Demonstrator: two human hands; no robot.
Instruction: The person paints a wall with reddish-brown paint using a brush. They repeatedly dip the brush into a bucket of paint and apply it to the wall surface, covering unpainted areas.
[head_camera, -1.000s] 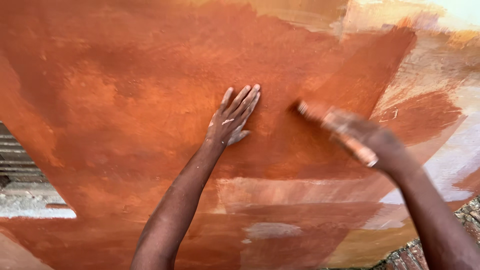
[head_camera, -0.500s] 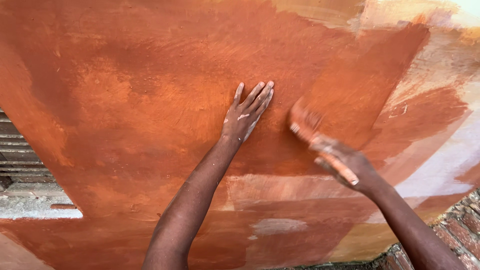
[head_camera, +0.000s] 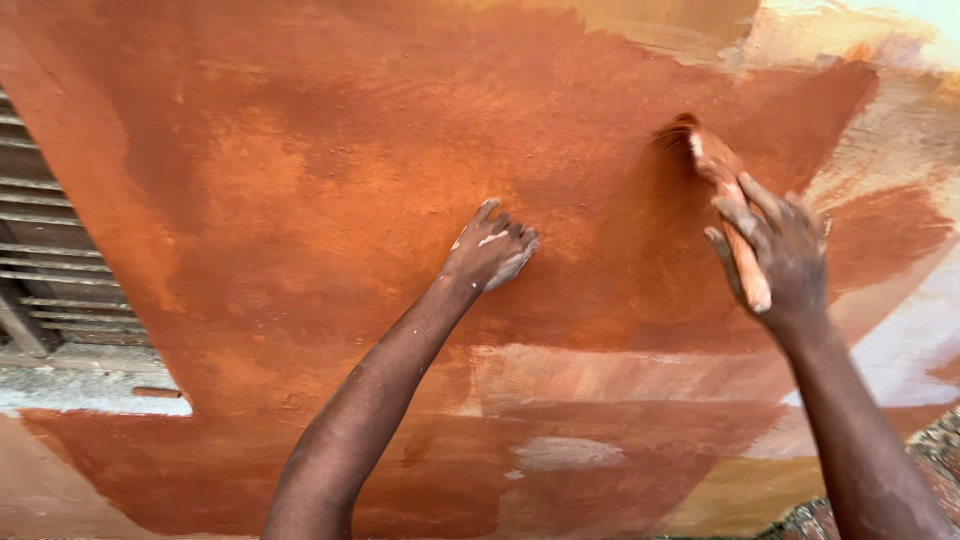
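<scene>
**A:** What does the right hand (head_camera: 778, 255) have hold of?

**B:** A paintbrush (head_camera: 725, 200), coated in the same rust-orange as the wall (head_camera: 330, 200). The fingers are wrapped round the handle, thumb on one side and the others pressed together on the other, so the grip is closed firmly on it. The bristles point up and left and touch the wall near the upper right of the painted patch.

**A:** Why held at that slant?

**B:** It looks as though the slant lays the bristles flat against the surface, so they spread colour rather than poke at it. The bristle end is blurred, so its exact shape cannot be told.

**A:** And the left hand (head_camera: 490, 252)?

**B:** It holds nothing. It rests on the wall well to the left of the brush, fingers curled so the knuckles and fingertips bear on the wet-looking orange. Pale flecks of paint sit on the back of it. It reads as a brace, steadying the body while the other arm reaches out.

**A:** What lies around them?

**B:** Orange covers most of the wall. Paler cream and yellowish areas (head_camera: 900, 130) show at the right edge and along the bottom. At the far left there is a slatted vent (head_camera: 50, 250) above a grey ledge (head_camera: 90, 390).
</scene>
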